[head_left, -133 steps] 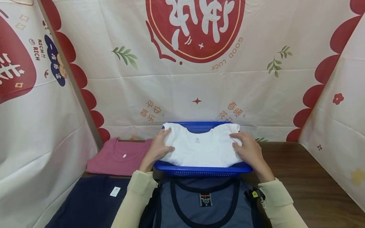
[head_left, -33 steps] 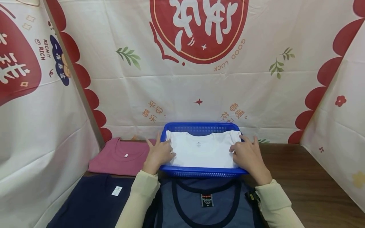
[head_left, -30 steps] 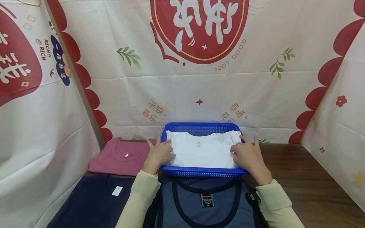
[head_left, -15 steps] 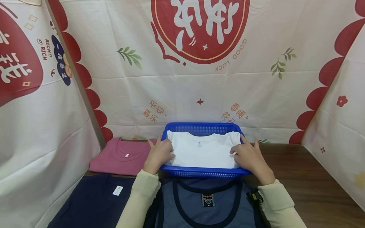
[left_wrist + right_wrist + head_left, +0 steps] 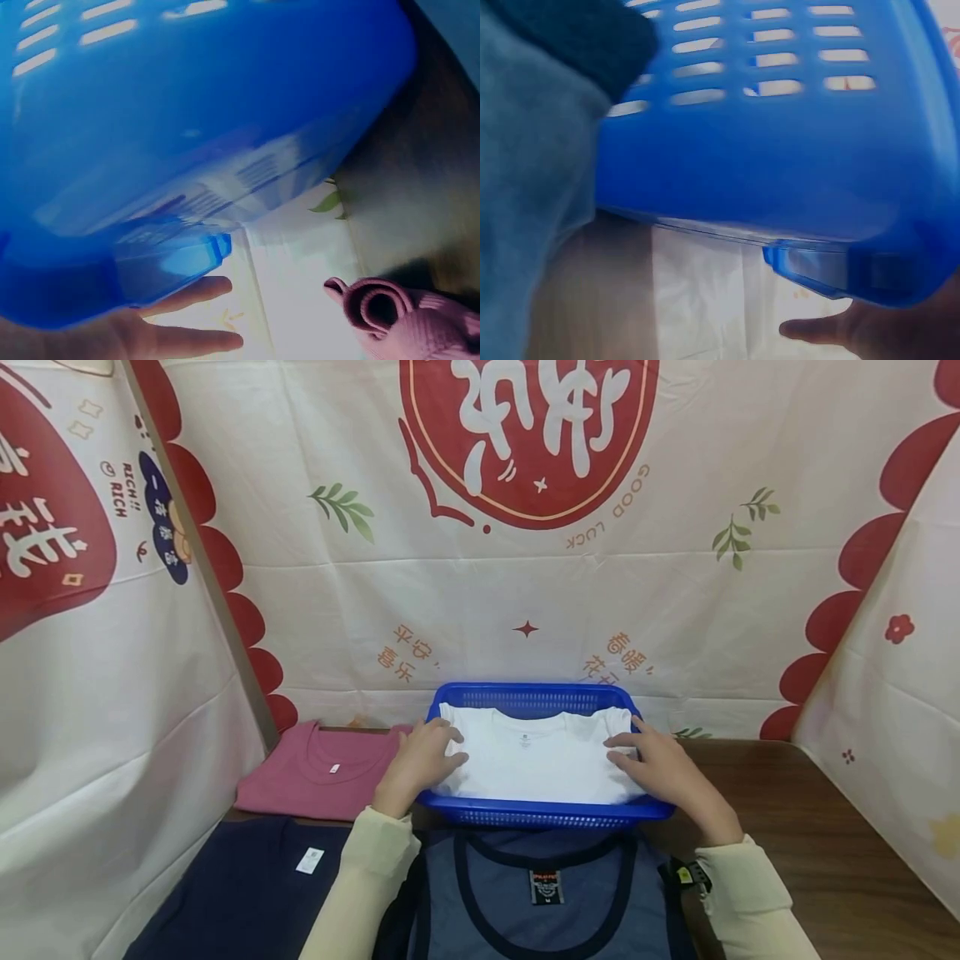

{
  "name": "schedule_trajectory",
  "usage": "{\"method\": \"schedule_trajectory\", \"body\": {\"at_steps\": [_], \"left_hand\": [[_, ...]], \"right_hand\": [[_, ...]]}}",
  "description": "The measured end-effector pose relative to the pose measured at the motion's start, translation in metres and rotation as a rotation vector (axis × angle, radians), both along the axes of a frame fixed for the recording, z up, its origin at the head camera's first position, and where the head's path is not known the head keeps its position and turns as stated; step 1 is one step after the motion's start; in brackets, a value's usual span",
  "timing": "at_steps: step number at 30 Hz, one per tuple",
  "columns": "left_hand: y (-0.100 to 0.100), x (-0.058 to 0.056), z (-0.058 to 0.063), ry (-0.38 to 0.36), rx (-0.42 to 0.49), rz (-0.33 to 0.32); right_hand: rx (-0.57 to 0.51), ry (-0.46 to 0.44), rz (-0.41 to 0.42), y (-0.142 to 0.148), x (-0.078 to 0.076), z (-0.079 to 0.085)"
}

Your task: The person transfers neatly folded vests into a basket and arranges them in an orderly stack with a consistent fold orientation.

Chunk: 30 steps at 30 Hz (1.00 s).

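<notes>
A folded white T-shirt (image 5: 531,768) lies neckline-up inside the blue plastic basket (image 5: 540,814). My left hand (image 5: 422,764) reaches over the basket's left end, its thumb and fingertips at the shirt's left edge and spread apart. Over the opposite end is my right hand (image 5: 663,767), fingers slightly bent and apart at the shirt's right edge. From below, the left wrist view has the basket's blue wall, with fingers (image 5: 195,341) stretched out past the rim. A finger (image 5: 810,331) also extends beyond the basket in the right wrist view.
A folded pink T-shirt (image 5: 330,785) sits left of the basket. In front of that lies a navy T-shirt (image 5: 247,885) with a white label. A grey-blue shirt (image 5: 480,877) with dark trim is just before the basket. Printed cloth (image 5: 525,593) hangs behind the wooden table (image 5: 810,827).
The white T-shirt has been lowered and flattened into the basket. Since half a second ago, both hands' fingers have loosened and spread at its edges, and the right hand has shifted slightly right.
</notes>
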State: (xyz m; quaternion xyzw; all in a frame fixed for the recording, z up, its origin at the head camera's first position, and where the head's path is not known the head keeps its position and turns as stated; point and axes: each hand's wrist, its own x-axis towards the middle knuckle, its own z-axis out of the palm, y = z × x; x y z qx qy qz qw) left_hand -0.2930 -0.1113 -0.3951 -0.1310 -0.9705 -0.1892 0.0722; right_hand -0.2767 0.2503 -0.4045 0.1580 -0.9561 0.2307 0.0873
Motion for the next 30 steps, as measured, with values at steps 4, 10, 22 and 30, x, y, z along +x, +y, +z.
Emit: {"method": "schedule_trajectory", "body": {"at_steps": [4, 10, 22, 30], "left_hand": [[-0.002, 0.0, 0.005, 0.091, 0.044, 0.014], [-0.004, 0.009, 0.017, 0.291, 0.294, 0.0], [-0.013, 0.073, 0.015, 0.412, 0.732, -0.014], [-0.028, 0.107, -0.012, 0.167, 0.805, -0.028]], "right_hand": [[-0.059, 0.042, -0.007, -0.001, 0.004, 0.008], [-0.108, 0.135, -0.039, -0.007, 0.017, 0.025], [-0.106, 0.497, 0.004, 0.013, 0.072, 0.02], [-0.194, 0.183, -0.145, 0.036, 0.113, -0.004]]}}
